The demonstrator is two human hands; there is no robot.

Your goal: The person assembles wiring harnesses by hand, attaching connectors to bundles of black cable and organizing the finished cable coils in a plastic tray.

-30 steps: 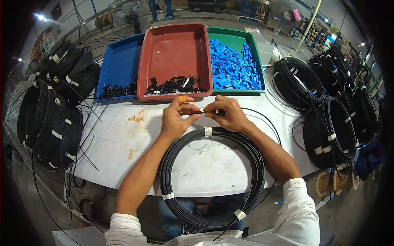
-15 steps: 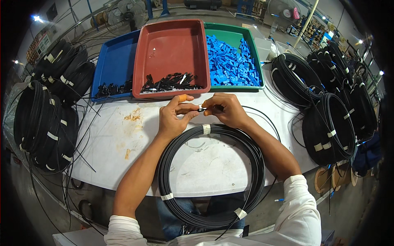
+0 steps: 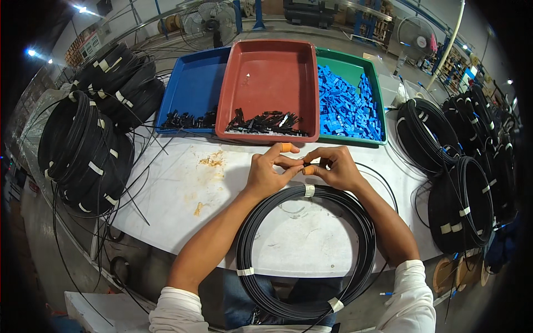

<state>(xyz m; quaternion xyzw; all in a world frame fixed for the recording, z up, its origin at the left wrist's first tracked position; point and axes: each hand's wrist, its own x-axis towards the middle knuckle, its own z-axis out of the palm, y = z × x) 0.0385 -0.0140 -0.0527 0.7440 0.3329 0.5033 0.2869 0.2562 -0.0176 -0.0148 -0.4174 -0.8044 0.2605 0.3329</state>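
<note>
My left hand (image 3: 269, 172) and my right hand (image 3: 328, 168) meet above the white table (image 3: 183, 216). Between their fingertips they pinch a small black connector (image 3: 305, 164) on the end of a thin black cable. Orange finger covers sit on a left finger and a right finger. Just below the hands lies a large black cable coil (image 3: 307, 251) bound with white tape, hanging over the table's near edge.
Behind the hands stand a blue tray (image 3: 191, 91) with black parts, a red tray (image 3: 266, 72) with black connectors (image 3: 266, 123), and a green tray (image 3: 347, 66) full of blue pieces (image 3: 347, 108). Stacked black cable coils lie at left (image 3: 83, 150) and right (image 3: 461, 177).
Both hands stayed together on the cable end, with fingers shifting slightly around the connector. The view has tilted a little, so the trays sit lower in the picture.
</note>
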